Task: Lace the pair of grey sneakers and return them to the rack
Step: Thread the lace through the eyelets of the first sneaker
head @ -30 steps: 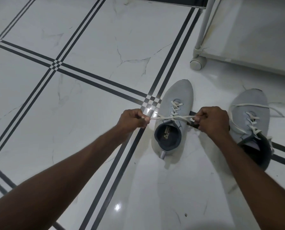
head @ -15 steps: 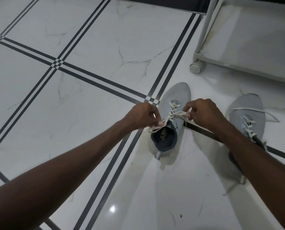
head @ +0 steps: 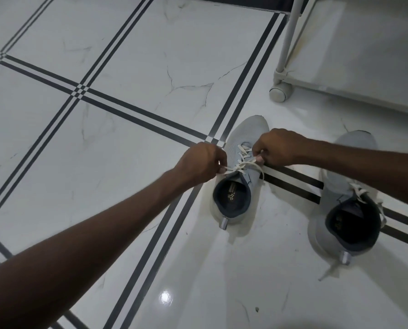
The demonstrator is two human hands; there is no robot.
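Two grey sneakers stand on the tiled floor, toes pointing away from me. Over the left sneaker (head: pixel 247 131), my left hand (head: pixel 201 162) pinches one end of its white lace (head: pixel 242 165) at the left of the tongue. My right hand (head: pixel 277 148) pinches the other end at the right, just above the eyelets. The lace crosses between both hands. The right sneaker (head: pixel 338 186) sits apart to the right, partly behind my right forearm, its lace ends lying loose.
A white wheeled rack (head: pixel 284 74) stands at the upper right, its caster (head: pixel 280 91) just beyond the sneakers. The white marble floor (head: pixel 131 143) with dark stripes spreads to the left and toward me.
My hands were spread wide with the lace pulled taut a second ago. They have since come close together over the left sneaker's tongue, and the lace between them is short.
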